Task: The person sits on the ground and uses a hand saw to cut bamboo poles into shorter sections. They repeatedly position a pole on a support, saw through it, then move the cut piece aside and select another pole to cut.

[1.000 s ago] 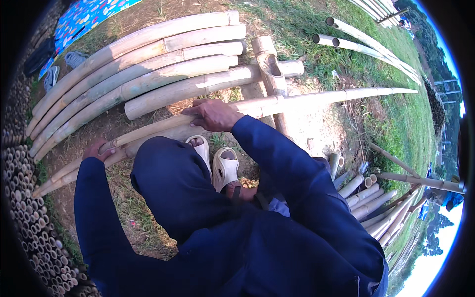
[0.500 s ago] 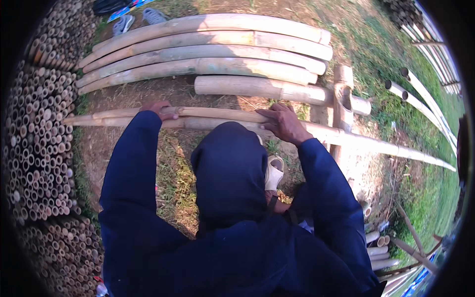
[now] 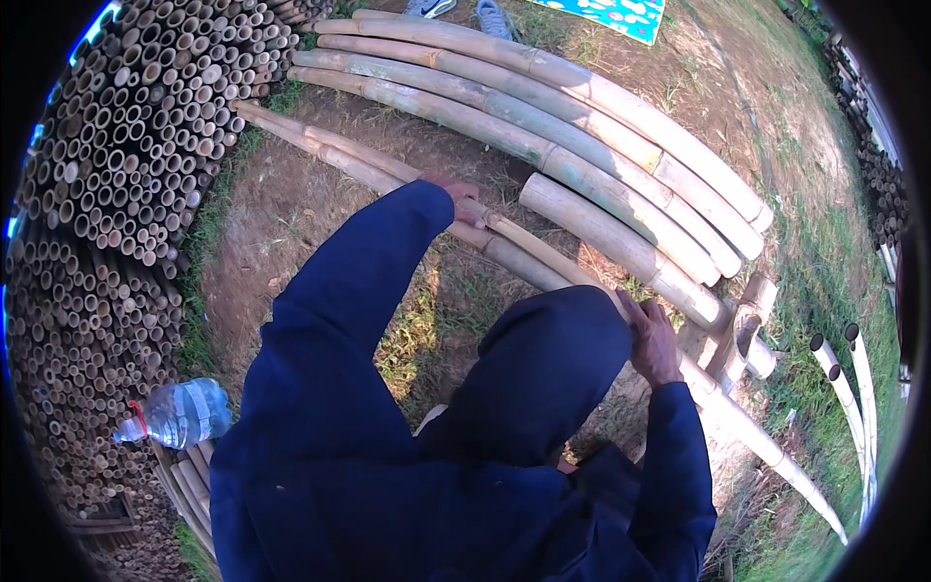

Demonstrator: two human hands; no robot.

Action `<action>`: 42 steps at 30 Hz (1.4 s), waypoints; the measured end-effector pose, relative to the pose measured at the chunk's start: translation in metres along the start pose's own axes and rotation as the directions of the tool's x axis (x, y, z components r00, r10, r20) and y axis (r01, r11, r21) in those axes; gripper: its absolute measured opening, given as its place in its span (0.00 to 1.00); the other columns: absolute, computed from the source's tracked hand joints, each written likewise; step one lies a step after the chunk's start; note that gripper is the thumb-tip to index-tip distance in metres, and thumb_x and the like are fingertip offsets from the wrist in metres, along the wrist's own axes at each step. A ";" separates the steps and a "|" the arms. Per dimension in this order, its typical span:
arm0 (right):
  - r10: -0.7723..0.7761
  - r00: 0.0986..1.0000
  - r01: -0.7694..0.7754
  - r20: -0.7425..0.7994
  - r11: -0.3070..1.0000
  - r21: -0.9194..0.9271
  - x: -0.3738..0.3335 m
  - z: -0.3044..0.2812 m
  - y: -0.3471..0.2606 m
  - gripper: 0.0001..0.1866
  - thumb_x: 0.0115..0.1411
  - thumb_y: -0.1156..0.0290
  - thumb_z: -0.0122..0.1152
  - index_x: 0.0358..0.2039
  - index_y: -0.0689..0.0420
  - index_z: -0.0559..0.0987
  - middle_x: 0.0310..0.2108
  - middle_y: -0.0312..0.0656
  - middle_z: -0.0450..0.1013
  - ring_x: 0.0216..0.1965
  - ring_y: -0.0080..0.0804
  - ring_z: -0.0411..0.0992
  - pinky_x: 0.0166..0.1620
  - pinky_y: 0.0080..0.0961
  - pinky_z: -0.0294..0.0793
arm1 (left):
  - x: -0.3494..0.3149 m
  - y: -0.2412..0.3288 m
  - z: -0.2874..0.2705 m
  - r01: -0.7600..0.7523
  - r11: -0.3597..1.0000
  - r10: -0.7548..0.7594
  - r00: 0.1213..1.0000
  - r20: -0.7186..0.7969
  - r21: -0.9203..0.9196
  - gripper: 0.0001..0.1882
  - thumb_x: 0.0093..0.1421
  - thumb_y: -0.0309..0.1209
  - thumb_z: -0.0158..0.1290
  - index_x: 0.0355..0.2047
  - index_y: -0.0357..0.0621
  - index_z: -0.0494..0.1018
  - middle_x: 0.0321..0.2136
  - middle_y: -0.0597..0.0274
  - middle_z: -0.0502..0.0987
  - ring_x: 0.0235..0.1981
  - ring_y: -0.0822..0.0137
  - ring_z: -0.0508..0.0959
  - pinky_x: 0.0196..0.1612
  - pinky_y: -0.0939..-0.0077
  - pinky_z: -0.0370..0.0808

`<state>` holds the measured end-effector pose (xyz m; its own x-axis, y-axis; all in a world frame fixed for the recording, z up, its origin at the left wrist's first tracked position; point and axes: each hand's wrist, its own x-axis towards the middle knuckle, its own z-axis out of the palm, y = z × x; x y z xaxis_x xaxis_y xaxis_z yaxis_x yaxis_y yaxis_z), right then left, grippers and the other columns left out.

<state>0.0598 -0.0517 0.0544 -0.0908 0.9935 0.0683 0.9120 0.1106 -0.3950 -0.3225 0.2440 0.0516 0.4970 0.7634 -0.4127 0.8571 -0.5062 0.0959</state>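
Observation:
My left hand [image 3: 458, 197] is wrapped round a slim bamboo pole [image 3: 543, 251], its thumb on the near side. Farther right, my right hand [image 3: 654, 338] grips that same pole close to its right end, partly behind my raised knee. Alongside and just below it lies a longer bamboo pole [image 3: 759, 442], running from the left stack out to the lower right. The knee, in dark cloth, covers part of both poles. How far the right fingers reach underneath cannot be seen.
Several thick bamboo poles [image 3: 543, 155] lie side by side beyond my hands. A shorter thick piece [image 3: 611, 231] meets a notched bamboo crosspiece [image 3: 742, 335]. Cut bamboo is stacked [image 3: 145, 126] at left, near a large plastic bottle [image 3: 184, 413]. Shoes [image 3: 495, 19] sit at the far edge.
My view has turned to the left, so the poles now slant down to the right and the bottle has come into sight. Both hands keep hold of the slim pole.

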 end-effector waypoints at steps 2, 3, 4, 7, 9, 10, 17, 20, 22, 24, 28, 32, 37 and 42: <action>-0.008 1.000 0.008 0.017 0.999 0.039 0.003 -0.004 0.008 0.36 0.52 0.64 0.77 0.63 0.44 0.76 0.34 0.44 0.72 0.40 0.47 0.75 0.45 0.45 0.75 | 0.002 0.001 0.004 -0.049 0.999 0.049 0.997 -0.060 0.007 0.39 0.45 0.74 0.62 0.49 0.65 0.79 0.43 0.57 0.84 0.52 0.49 0.80 0.55 0.50 0.72; -0.013 1.000 0.012 0.025 0.998 0.059 0.004 -0.006 0.012 0.33 0.54 0.65 0.76 0.62 0.46 0.78 0.33 0.44 0.71 0.39 0.47 0.74 0.44 0.43 0.75 | -0.001 0.000 0.008 -0.086 0.996 0.087 0.990 -0.108 0.012 0.39 0.45 0.74 0.62 0.49 0.65 0.79 0.42 0.57 0.84 0.52 0.49 0.80 0.55 0.50 0.73; -0.030 1.000 0.029 0.003 0.997 0.071 0.005 -0.007 0.012 0.32 0.55 0.65 0.75 0.61 0.47 0.78 0.33 0.45 0.71 0.39 0.47 0.74 0.44 0.43 0.74 | -0.004 -0.003 0.007 -0.117 0.993 0.120 0.981 -0.156 0.024 0.38 0.45 0.74 0.62 0.49 0.65 0.79 0.42 0.58 0.84 0.51 0.49 0.80 0.54 0.50 0.73; -0.036 0.999 0.038 -0.022 0.996 0.079 0.008 -0.013 0.010 0.29 0.56 0.66 0.73 0.60 0.48 0.80 0.33 0.46 0.70 0.39 0.47 0.74 0.43 0.43 0.73 | -0.003 0.001 0.003 -0.122 0.990 0.110 0.983 -0.147 -0.077 0.37 0.45 0.74 0.63 0.48 0.66 0.79 0.39 0.59 0.84 0.50 0.49 0.81 0.53 0.49 0.73; 0.018 1.000 -0.019 0.016 0.999 0.047 0.010 -0.014 0.009 0.28 0.57 0.67 0.73 0.60 0.48 0.80 0.33 0.46 0.70 0.39 0.48 0.74 0.44 0.44 0.73 | -0.002 0.005 -0.002 -0.044 0.998 0.039 0.988 -0.147 -0.038 0.37 0.45 0.74 0.63 0.47 0.67 0.79 0.38 0.59 0.84 0.49 0.48 0.81 0.53 0.49 0.74; 0.011 1.000 -0.011 -0.010 0.999 0.053 0.013 -0.019 0.007 0.28 0.57 0.68 0.73 0.60 0.48 0.80 0.33 0.47 0.71 0.40 0.48 0.74 0.45 0.45 0.74 | 0.000 0.009 -0.004 -0.014 1.000 0.011 0.989 -0.148 -0.022 0.37 0.45 0.74 0.63 0.47 0.67 0.80 0.37 0.59 0.84 0.49 0.48 0.81 0.52 0.49 0.74; -0.012 0.999 0.014 -0.032 0.998 0.062 0.016 -0.023 0.004 0.27 0.57 0.68 0.73 0.59 0.48 0.80 0.33 0.46 0.71 0.39 0.47 0.74 0.45 0.44 0.74 | -0.005 0.008 -0.019 0.030 0.999 -0.031 0.999 -0.036 -0.025 0.38 0.44 0.74 0.63 0.48 0.69 0.79 0.44 0.61 0.84 0.55 0.49 0.78 0.59 0.45 0.69; 0.026 1.000 -0.025 -0.018 0.998 0.059 0.014 -0.013 0.002 0.26 0.58 0.66 0.72 0.59 0.47 0.80 0.33 0.44 0.71 0.38 0.46 0.74 0.44 0.43 0.74 | -0.006 0.005 -0.004 0.032 0.999 -0.033 0.998 -0.048 -0.024 0.38 0.44 0.75 0.63 0.49 0.69 0.79 0.46 0.61 0.83 0.56 0.50 0.77 0.60 0.44 0.68; 0.043 0.999 -0.042 -0.025 0.998 0.053 0.014 -0.010 0.002 0.26 0.59 0.64 0.71 0.59 0.46 0.80 0.34 0.43 0.71 0.39 0.45 0.74 0.44 0.43 0.73 | 0.000 0.002 -0.004 0.025 0.999 -0.026 0.997 -0.075 -0.022 0.38 0.44 0.75 0.63 0.49 0.69 0.79 0.47 0.60 0.82 0.56 0.49 0.77 0.60 0.45 0.68; 0.030 0.999 -0.029 -0.020 0.999 0.018 0.007 -0.004 0.003 0.26 0.60 0.63 0.70 0.60 0.45 0.80 0.35 0.42 0.71 0.41 0.44 0.74 0.45 0.44 0.73 | 0.001 0.005 -0.004 0.028 1.000 -0.028 0.999 0.025 -0.011 0.41 0.45 0.77 0.60 0.52 0.69 0.78 0.51 0.58 0.81 0.58 0.49 0.76 0.63 0.46 0.66; 0.035 0.999 -0.034 0.021 0.998 -0.052 0.001 0.005 0.010 0.38 0.53 0.55 0.76 0.65 0.41 0.74 0.39 0.42 0.73 0.45 0.44 0.74 0.48 0.44 0.73 | 0.002 0.001 0.004 0.004 1.000 -0.005 1.000 -0.027 -0.018 0.43 0.45 0.78 0.59 0.54 0.68 0.77 0.53 0.57 0.81 0.60 0.47 0.75 0.65 0.46 0.65; 0.114 0.984 -0.096 0.140 0.987 -0.125 -0.002 0.002 0.006 0.50 0.45 0.59 0.81 0.69 0.39 0.67 0.40 0.42 0.74 0.44 0.46 0.78 0.44 0.44 0.80 | 0.002 0.002 -0.001 0.002 1.000 -0.001 0.999 0.044 -0.026 0.41 0.47 0.77 0.58 0.52 0.64 0.78 0.47 0.55 0.83 0.55 0.48 0.79 0.61 0.48 0.69; 0.080 0.991 -0.067 0.110 0.991 -0.116 0.000 0.008 0.006 0.49 0.42 0.65 0.79 0.68 0.39 0.69 0.38 0.42 0.74 0.41 0.45 0.79 0.43 0.42 0.82 | -0.002 0.013 -0.009 -0.056 0.998 0.055 0.997 0.058 0.014 0.46 0.43 0.73 0.65 0.55 0.58 0.75 0.48 0.54 0.82 0.54 0.50 0.79 0.60 0.50 0.70; 0.086 0.992 -0.076 0.089 0.991 -0.112 -0.002 0.011 0.008 0.49 0.41 0.65 0.80 0.66 0.42 0.70 0.38 0.43 0.76 0.40 0.45 0.79 0.45 0.42 0.81 | -0.017 0.098 0.013 -0.536 0.810 0.583 0.779 -0.228 0.239 0.50 0.34 0.54 0.78 0.57 0.50 0.70 0.50 0.59 0.77 0.54 0.55 0.78 0.60 0.57 0.70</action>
<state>0.0627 -0.0523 0.0414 -0.0472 0.9977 -0.0477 0.9554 0.0311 -0.2936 -0.2484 0.1760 0.0560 0.9184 0.3913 -0.0589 0.3951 -0.9150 0.0819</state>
